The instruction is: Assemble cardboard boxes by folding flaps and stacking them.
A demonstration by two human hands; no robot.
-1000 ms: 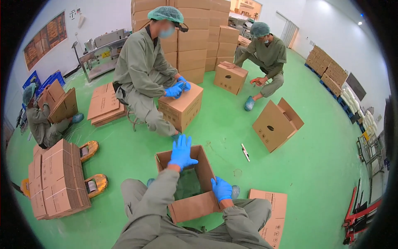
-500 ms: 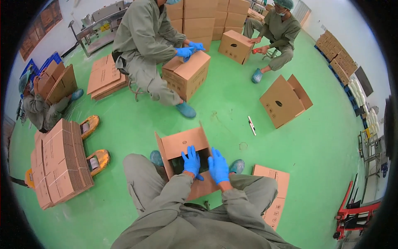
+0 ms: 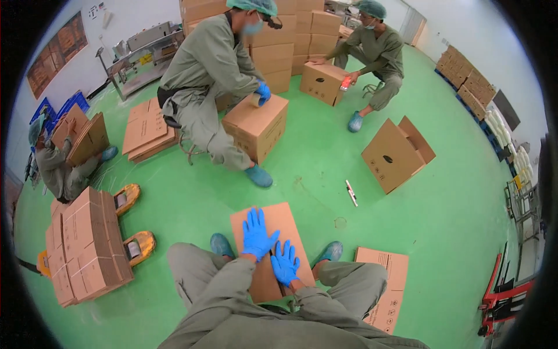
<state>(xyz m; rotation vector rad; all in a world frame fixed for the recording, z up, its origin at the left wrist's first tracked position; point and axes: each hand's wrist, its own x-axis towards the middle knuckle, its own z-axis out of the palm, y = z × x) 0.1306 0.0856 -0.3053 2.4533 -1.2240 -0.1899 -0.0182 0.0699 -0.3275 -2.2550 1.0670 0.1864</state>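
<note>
Between my knees stands a brown cardboard box (image 3: pixel 289 224) with its top flaps folded down. My left hand (image 3: pixel 257 235), in a blue glove, lies flat on the left flap with its fingers stretched out. Just to the right and a little nearer to me, my right hand (image 3: pixel 285 264), gloved too, presses flat near the seam, fingers spread. Neither hand holds anything. A flat folded carton (image 3: pixel 388 273) lies on the floor beside my right leg, partly hidden by it.
A marker-like white stick (image 3: pixel 351 193) lies on the green floor before an open box (image 3: pixel 395 157). Co-workers sit ahead with a box (image 3: pixel 260 125) and another box (image 3: pixel 321 81). At left, bundled flat cartons (image 3: pixel 90 244) rest on a yellow pallet jack (image 3: pixel 139 247).
The box's raised flaps are now folded down, and both my hands have moved onto its top. A co-worker ahead now holds a tape roll on their box.
</note>
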